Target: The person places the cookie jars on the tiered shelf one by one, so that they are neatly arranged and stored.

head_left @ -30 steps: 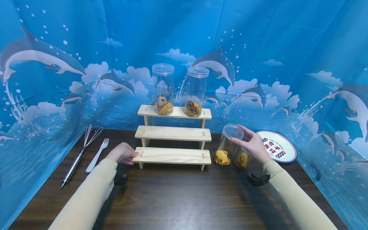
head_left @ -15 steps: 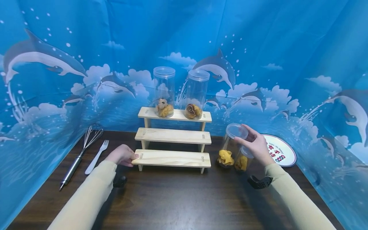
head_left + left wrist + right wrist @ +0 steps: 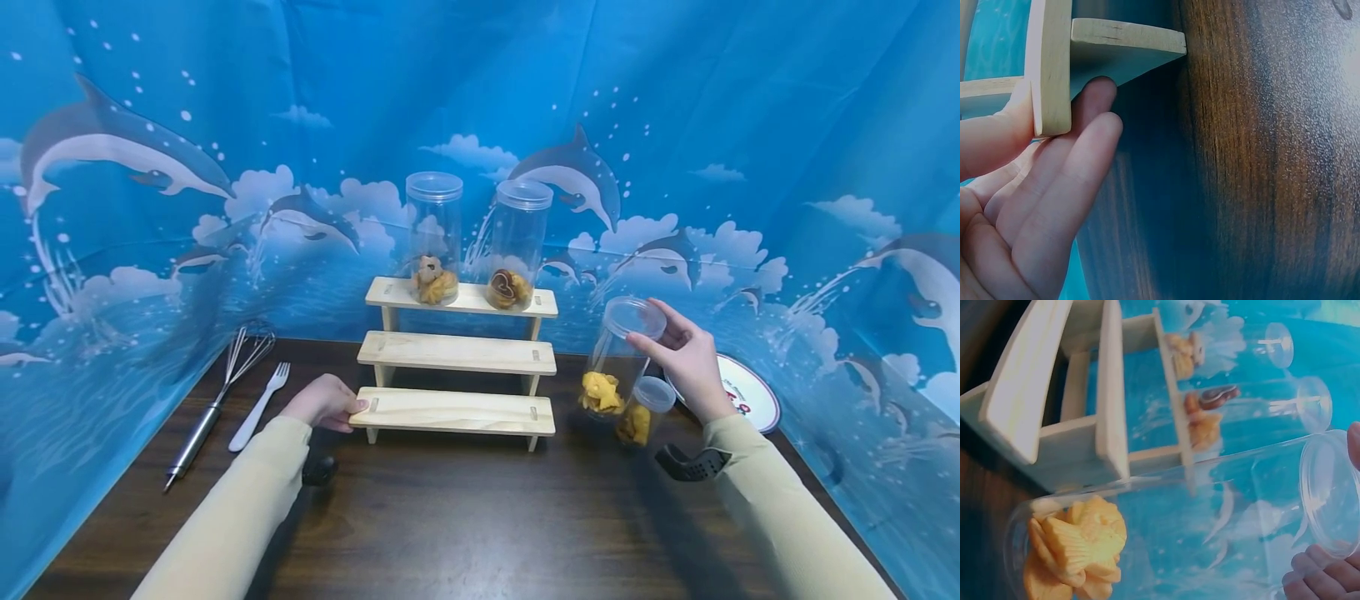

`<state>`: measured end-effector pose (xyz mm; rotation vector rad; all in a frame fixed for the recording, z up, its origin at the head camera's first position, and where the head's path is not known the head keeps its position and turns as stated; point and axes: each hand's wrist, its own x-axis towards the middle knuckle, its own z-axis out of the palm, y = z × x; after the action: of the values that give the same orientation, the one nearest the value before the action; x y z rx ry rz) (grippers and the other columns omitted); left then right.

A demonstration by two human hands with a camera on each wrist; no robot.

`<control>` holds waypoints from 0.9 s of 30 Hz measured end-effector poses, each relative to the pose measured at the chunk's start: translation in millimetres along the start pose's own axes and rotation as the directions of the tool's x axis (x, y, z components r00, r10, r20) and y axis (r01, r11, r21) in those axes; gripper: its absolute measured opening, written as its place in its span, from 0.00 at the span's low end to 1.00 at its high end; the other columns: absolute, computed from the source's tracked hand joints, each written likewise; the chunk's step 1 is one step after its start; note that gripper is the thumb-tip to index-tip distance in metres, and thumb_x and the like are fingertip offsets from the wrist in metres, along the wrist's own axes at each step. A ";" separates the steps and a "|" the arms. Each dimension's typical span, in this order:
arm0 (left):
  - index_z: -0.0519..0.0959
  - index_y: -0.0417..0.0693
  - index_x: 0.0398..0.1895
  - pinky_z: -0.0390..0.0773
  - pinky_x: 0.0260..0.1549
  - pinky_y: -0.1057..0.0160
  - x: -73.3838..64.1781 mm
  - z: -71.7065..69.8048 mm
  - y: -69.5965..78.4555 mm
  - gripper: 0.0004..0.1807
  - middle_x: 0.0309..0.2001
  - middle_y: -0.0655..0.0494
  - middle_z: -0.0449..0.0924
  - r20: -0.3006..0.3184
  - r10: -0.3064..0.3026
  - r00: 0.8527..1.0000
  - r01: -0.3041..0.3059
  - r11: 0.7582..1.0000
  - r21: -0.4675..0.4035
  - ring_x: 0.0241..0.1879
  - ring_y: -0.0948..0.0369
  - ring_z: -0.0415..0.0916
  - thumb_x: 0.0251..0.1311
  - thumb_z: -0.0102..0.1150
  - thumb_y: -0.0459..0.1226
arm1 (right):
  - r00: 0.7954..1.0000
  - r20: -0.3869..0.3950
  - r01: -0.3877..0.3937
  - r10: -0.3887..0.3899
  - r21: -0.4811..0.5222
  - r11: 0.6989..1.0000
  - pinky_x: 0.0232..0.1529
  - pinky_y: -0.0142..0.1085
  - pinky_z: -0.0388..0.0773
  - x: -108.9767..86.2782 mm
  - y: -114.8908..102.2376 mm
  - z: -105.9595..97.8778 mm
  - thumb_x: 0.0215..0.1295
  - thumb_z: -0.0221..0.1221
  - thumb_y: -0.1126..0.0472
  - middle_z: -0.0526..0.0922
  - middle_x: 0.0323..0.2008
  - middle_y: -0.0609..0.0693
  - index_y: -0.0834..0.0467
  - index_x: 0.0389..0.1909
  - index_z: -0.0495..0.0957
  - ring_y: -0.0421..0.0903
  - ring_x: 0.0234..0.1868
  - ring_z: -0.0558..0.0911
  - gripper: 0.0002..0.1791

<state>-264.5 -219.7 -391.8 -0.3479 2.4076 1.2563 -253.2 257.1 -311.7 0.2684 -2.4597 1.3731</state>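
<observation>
Under the right hand [image 3: 686, 358], fingers gripping its lid [image 3: 632, 317], is a tall clear plastic jar [image 3: 617, 360] of yellow cookies [image 3: 602, 392], seemingly mid-lift; carrying calls for steadiness. The left hand [image 3: 322, 402] pinches a pale wooden three-tier stand [image 3: 457, 352].

My right hand [image 3: 1327, 575] holds a clear jar [image 3: 1210, 512] of golden cookies [image 3: 1085, 540] by its lid [image 3: 1332, 500]; two more jars [image 3: 1260, 409] stand on the wooden rack [image 3: 1112, 394].

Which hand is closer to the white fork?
Left. The left hand is just right of the white fork, gripping the bottom shelf; the right hand is past the shelf's right end, holding a jar by its lid.
</observation>
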 end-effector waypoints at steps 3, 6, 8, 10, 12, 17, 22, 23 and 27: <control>0.73 0.19 0.47 0.85 0.30 0.61 -0.4 0.1 0.0 0.18 0.22 0.50 0.78 -0.002 -0.009 1.000 0.009 1.000 0.001 0.22 0.61 0.77 0.63 0.57 0.31 | 1.000 -0.004 0.005 -0.005 0.001 1.000 0.45 0.20 0.76 1.9 -8.6 0.4 0.61 0.62 0.47 0.71 0.63 0.56 0.50 0.70 0.60 0.46 0.55 0.79 0.38; 0.73 0.19 0.47 0.85 0.30 0.61 0.6 0.3 -1.6 0.18 0.22 0.50 0.78 -0.003 -0.013 1.000 0.013 1.000 -0.003 0.23 0.61 0.76 0.63 0.56 0.31 | 1.000 -0.009 0.014 -0.014 -0.003 1.000 0.47 0.24 0.78 3.8 -17.3 0.8 0.62 0.61 0.47 0.71 0.64 0.55 0.48 0.71 0.60 0.44 0.55 0.79 0.37; 0.73 0.19 0.47 0.85 0.30 0.60 1.3 0.7 -2.8 0.18 0.22 0.50 0.78 -0.002 -0.012 1.000 0.012 1.000 -0.004 0.23 0.61 0.76 0.64 0.56 0.31 | 1.000 -0.017 0.014 -0.014 0.009 1.000 0.49 0.27 0.78 4.9 -23.5 1.0 0.62 0.61 0.47 0.70 0.64 0.54 0.46 0.70 0.60 0.44 0.57 0.78 0.36; 0.72 0.19 0.47 0.85 0.31 0.60 0.9 1.0 -3.3 0.18 0.22 0.50 0.78 0.001 -0.007 1.000 0.007 1.000 -0.005 0.23 0.60 0.76 0.64 0.56 0.30 | 1.000 -0.027 0.014 -0.013 0.027 1.000 0.51 0.29 0.78 6.2 -29.9 1.7 0.62 0.61 0.47 0.70 0.65 0.52 0.44 0.70 0.61 0.46 0.58 0.76 0.36; 0.72 0.19 0.47 0.85 0.31 0.60 0.5 1.0 -3.2 0.18 0.22 0.50 0.78 0.000 -0.007 1.000 0.007 1.000 -0.007 0.22 0.60 0.77 0.63 0.56 0.30 | 0.999 -0.036 0.018 -0.016 0.052 0.998 0.52 0.29 0.77 7.8 -35.9 3.0 0.61 0.62 0.48 0.70 0.65 0.51 0.43 0.69 0.62 0.47 0.60 0.75 0.35; 0.72 0.19 0.47 0.85 0.31 0.59 0.3 -0.1 -2.0 0.18 0.22 0.50 0.79 0.004 -0.005 1.000 0.005 1.000 -0.020 0.22 0.61 0.77 0.63 0.56 0.30 | 0.997 -0.043 0.065 -0.061 0.109 0.992 0.51 0.26 0.77 14.4 -49.2 11.1 0.61 0.63 0.50 0.71 0.64 0.51 0.44 0.68 0.64 0.42 0.57 0.77 0.34; 0.72 0.18 0.48 0.85 0.31 0.60 2.1 -1.0 -2.4 0.18 0.22 0.50 0.79 0.007 -0.006 1.000 0.006 1.000 -0.024 0.21 0.62 0.77 0.64 0.56 0.30 | 0.995 -0.033 0.100 -0.096 0.153 0.983 0.53 0.31 0.77 21.5 -62.0 24.2 0.60 0.64 0.51 0.72 0.63 0.51 0.48 0.68 0.64 0.43 0.56 0.78 0.35; 0.72 0.18 0.48 0.85 0.31 0.60 2.2 -1.0 -2.0 0.18 0.22 0.50 0.79 0.005 -0.006 1.000 0.007 1.000 -0.024 0.21 0.62 0.77 0.63 0.56 0.30 | 0.994 -0.032 0.104 -0.100 0.163 0.981 0.54 0.32 0.77 22.7 -64.6 27.0 0.60 0.64 0.51 0.73 0.62 0.52 0.49 0.68 0.65 0.45 0.56 0.78 0.35; 0.72 0.19 0.48 0.85 0.30 0.61 2.7 -0.7 -0.4 0.18 0.23 0.49 0.79 -0.002 -0.007 1.000 0.007 1.000 -0.014 0.21 0.62 0.77 0.63 0.56 0.30 | 0.993 -0.027 0.117 -0.114 0.198 0.973 0.56 0.36 0.76 27.3 -72.2 38.6 0.59 0.65 0.51 0.74 0.62 0.51 0.50 0.68 0.65 0.49 0.57 0.77 0.35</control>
<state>-266.8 -220.6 -393.0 -0.3612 2.3982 1.2709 -263.2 186.1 -263.7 0.4377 -2.2569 1.5654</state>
